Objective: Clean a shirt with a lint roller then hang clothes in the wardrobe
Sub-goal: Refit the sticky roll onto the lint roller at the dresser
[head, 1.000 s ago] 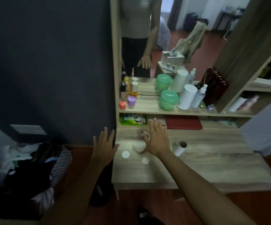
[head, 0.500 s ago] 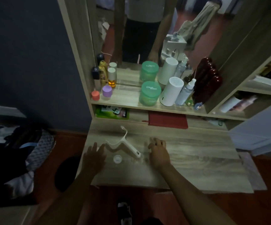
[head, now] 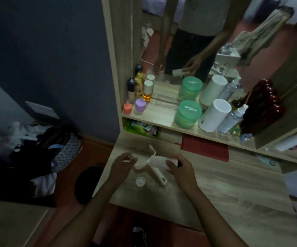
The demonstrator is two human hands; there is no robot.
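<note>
One paper roll (head: 159, 162) in right hand (head: 180, 169), one handle (head: 157, 172) on desk (head: 224, 189).

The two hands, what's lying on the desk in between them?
In the head view, the white lint roller handle lies between the left hand and the right hand, which holds the paper roll.

The lint roller was in pieces. Its white paper roll (head: 159, 162), a short tube lying roughly level, was held above the worktop (head: 224, 189) in the curled fingers (head: 171, 165) of the right hand (head: 181, 171). The white handle frame (head: 157, 174) lay flat on the worktop just beneath, its curved wire arm pointing away towards the shelf. A small round white cap (head: 140, 181) lay beside the handle, and the left hand (head: 122, 164) pinched another small white piece, too blurred to tell
</note>
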